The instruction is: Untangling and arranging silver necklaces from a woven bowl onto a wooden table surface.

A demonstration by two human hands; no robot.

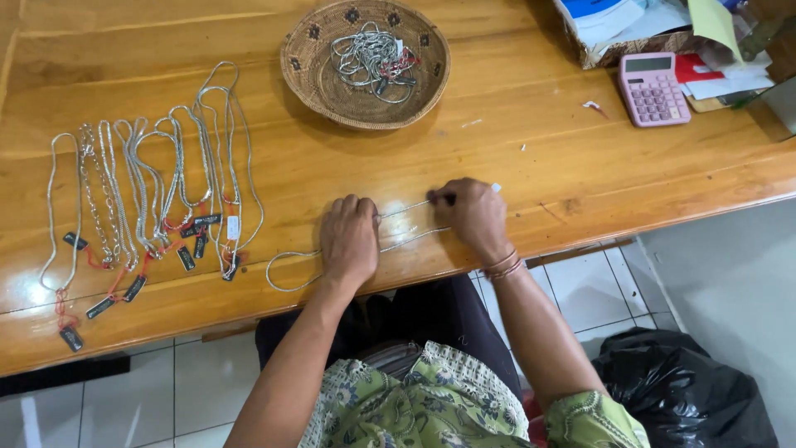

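Head view shows us a silver chain [398, 222] laid on the wooden counter [539, 158], stretched between our two hands near the front edge. Our left hand [350, 236] rests palm down on the chain, its fingers [356, 207] curled lightly and pressing the strand flat rather than pinching it. Our right hand [474, 214] has its fingers closed on the far end of the chain, where a small pale tag [495, 187] peeks out. The chain's long axis runs left to right, rising slightly away from us toward the right; it lies doubled, two strands side by side between the hands, and its loop end curves out to the left of the left hand, close to the counter edge.

As for progress, we judge the work partly done: a row of silver chains [157, 191] with dark tags and red ties lies straightened in parallel loops at the left of the counter, their long axes running away from us. A woven basket [319, 79] farther back holds a tangled heap of chains [371, 56], so more seems left to lay out.

Off to the right sit a pink calculator [652, 89] and some papers; a black bag [688, 390] lies on the tiled floor below.
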